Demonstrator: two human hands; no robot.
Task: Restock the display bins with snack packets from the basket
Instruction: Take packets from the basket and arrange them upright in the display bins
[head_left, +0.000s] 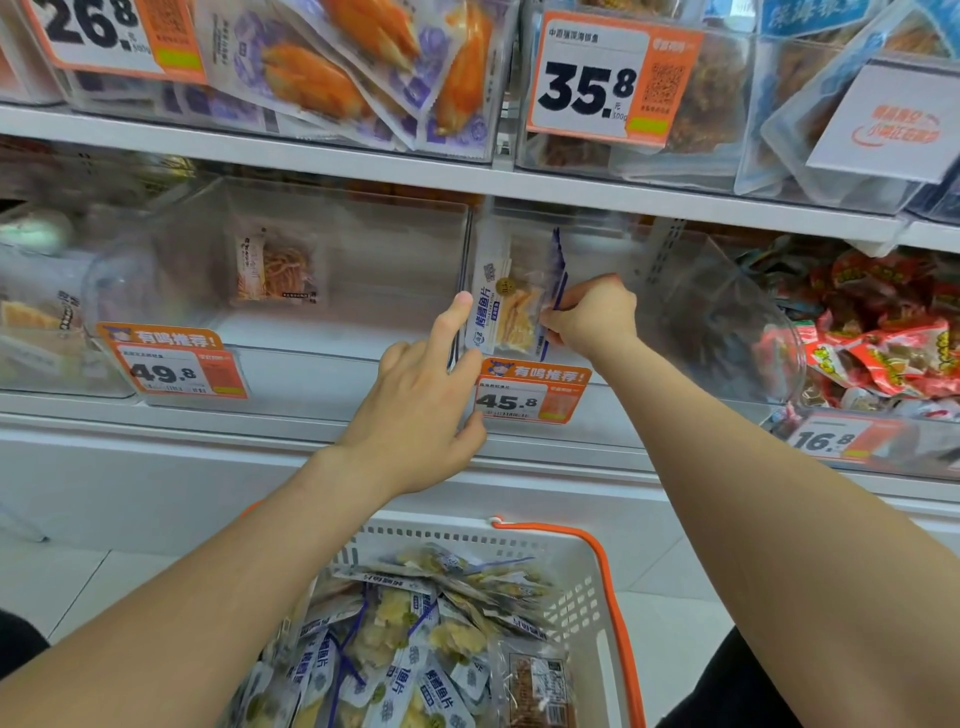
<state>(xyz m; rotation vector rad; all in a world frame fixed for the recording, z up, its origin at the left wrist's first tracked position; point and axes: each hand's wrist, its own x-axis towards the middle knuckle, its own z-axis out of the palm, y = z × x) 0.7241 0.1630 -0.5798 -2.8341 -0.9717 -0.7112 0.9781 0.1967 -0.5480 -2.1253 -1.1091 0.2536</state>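
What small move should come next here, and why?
Probably the right hand should release the packets so they stand in the bin. They are already upright inside it, the left hand steadies their left edge with one straight finger, and the basket holds many more.

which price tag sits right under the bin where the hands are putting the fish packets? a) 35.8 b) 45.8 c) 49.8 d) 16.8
b: the right hand grips the snack packets upright in the bin directly above the 45.8 tag, with the left hand touching their left edge with its forefinger.
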